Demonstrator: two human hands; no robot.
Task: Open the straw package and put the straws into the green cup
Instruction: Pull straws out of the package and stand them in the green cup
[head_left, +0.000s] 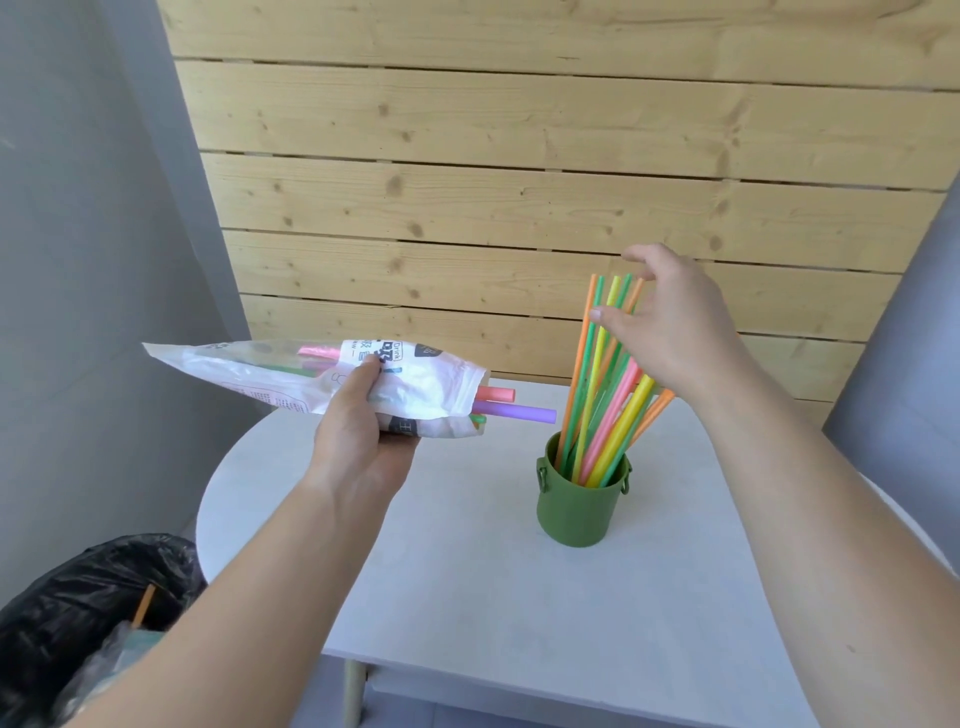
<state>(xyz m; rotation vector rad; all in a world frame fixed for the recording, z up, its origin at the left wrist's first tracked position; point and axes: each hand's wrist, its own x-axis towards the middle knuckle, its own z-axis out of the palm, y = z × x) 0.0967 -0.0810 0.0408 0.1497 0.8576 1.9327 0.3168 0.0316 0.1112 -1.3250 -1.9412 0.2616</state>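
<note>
The green cup (576, 506) stands on the white table and holds several coloured straws (597, 384) that lean up and to the right. My right hand (670, 322) hovers at the top of those straws, fingers spread, thumb touching them, gripping none. My left hand (363, 421) holds the white straw package (291, 376) level above the table's left side. Its open mouth faces right toward the cup. A purple straw (519, 413), a red one (496, 395) and a green tip stick out of the mouth.
The white table (467, 571) has a rounded left end and a near edge at the bottom. A bin lined with a black bag (78, 608) sits on the floor at lower left with an orange straw in it. A wooden plank wall (519, 182) rises behind.
</note>
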